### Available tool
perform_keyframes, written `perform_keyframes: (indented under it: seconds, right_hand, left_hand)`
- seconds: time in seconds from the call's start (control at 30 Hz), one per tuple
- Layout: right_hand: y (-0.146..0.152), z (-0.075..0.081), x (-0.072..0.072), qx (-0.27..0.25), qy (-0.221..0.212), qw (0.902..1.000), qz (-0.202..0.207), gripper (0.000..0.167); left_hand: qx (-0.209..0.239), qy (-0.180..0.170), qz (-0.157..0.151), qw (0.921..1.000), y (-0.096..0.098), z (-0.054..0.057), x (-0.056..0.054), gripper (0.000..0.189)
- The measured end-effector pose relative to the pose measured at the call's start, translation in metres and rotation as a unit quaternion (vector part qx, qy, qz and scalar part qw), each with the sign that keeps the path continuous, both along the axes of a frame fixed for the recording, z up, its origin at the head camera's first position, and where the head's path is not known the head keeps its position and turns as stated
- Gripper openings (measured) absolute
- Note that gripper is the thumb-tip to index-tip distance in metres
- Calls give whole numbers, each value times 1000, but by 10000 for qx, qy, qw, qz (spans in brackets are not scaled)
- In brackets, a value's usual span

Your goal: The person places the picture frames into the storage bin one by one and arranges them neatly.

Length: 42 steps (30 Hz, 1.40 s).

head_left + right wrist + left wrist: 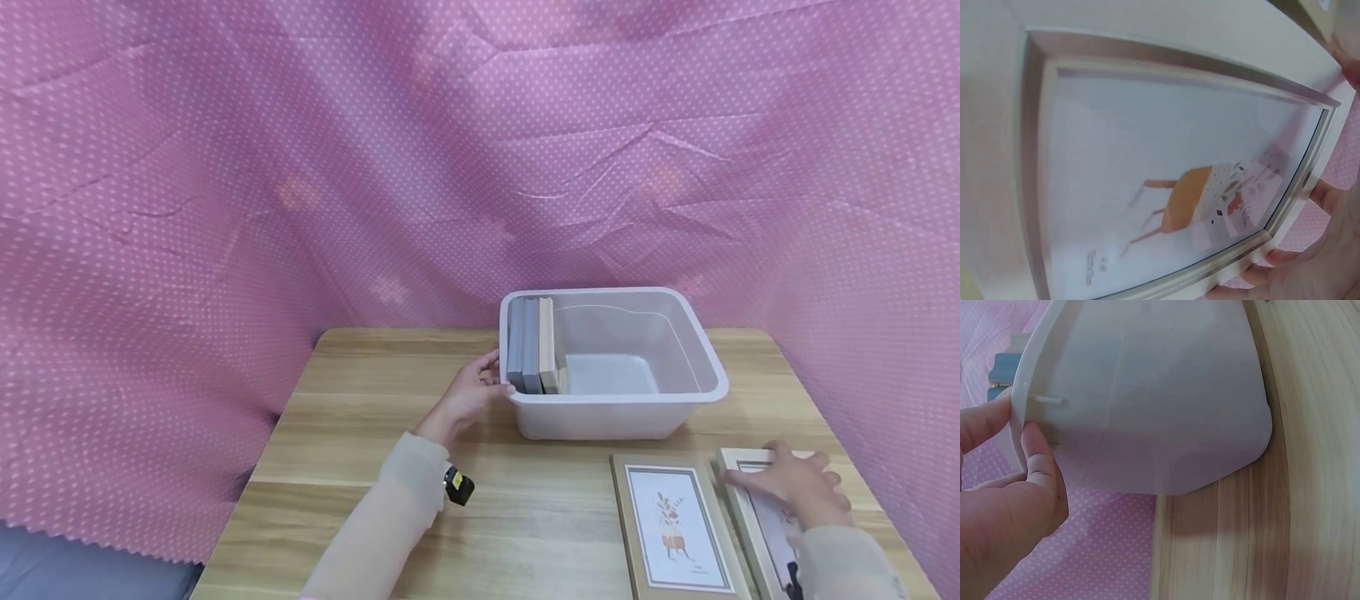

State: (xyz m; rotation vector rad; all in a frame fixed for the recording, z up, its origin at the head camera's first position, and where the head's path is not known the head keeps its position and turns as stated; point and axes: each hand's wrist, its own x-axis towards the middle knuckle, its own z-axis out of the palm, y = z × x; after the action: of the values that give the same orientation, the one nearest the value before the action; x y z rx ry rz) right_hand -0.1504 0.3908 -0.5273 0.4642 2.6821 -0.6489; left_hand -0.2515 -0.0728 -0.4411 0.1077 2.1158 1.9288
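My left hand (468,392) grips the left rim of a white plastic bin (600,419), its thumb over the rim and fingers on the outer wall in the left wrist view. Inside the bin, several picture frames (531,342) stand on edge against the left side, grey-blue and light wood. At the table's right, my right hand (798,483) spans a white picture frame (738,461), thumb on one long side and fingers curled over the other. Its picture of an orange pot with legs and flowers (1188,200) shows in the right wrist view.
A tan picture frame (626,525) lies face up left of the white one, close beside it. Everything is on a wood-grain table (360,467). A pink dotted curtain (412,167) hangs behind and along both sides.
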Motion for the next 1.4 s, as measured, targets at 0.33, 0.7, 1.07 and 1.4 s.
perform_keyframes:
  seconds: [0.33,0.7,1.07,1.4]
  right_hand:
    - [7,21,-8,-56,174,9992,356,110]
    - [3,40,3,139,1440,9853,904,91]
    - [-7,65,16,-315,2647,9577,1083,95]
    - [-9,103,19,-865,4022,9055,1039,95]
  left_hand:
    - [30,45,54,10000,2,0,-2,73]
    - [111,207,-1,9997,3,-1,0,75]
    - [5,193,-9,9998,1,0,5,73]
    - [57,93,17,9999,1,4,11,73]
